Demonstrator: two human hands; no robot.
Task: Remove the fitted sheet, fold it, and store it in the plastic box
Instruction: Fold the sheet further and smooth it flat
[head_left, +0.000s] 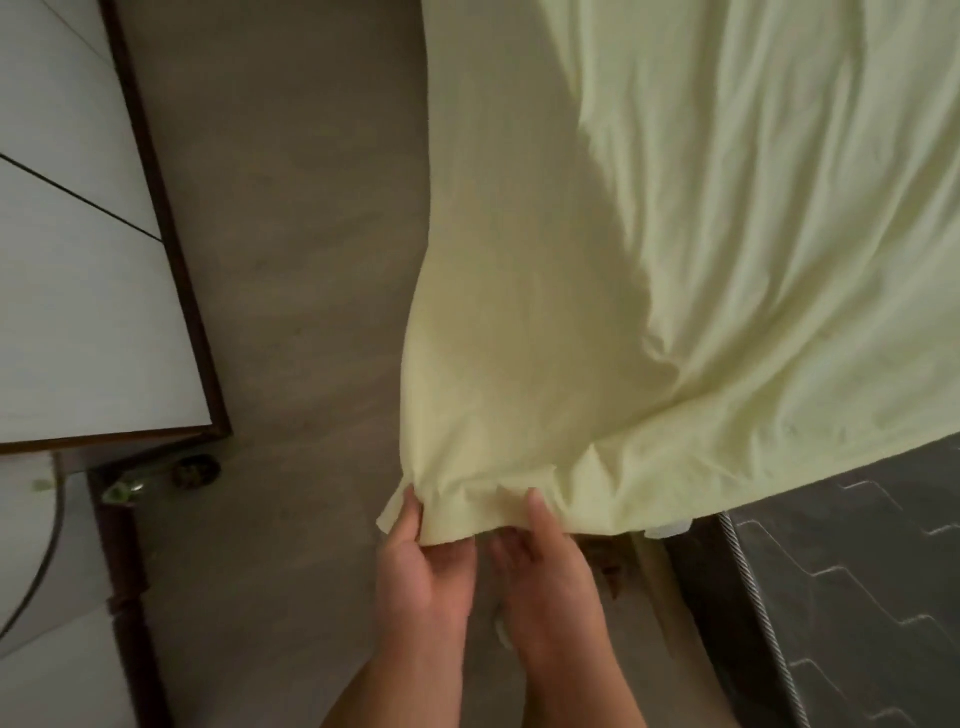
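Draping fitted sheet (675, 260) — hem between fingers (413, 512) of left hand (421, 566) and right hand (548, 566)

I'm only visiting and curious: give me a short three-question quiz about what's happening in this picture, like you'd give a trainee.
1. True or false: the left hand and the right hand both pinch the edge of the sheet.
2. What shows at lower right beyond the sheet's edge? A: a pillow. B: a dark quilted mattress. C: a plastic box.
3. Fill in: the white cabinet stands on the person's ____ side.
Key: 1 true; 2 B; 3 left.
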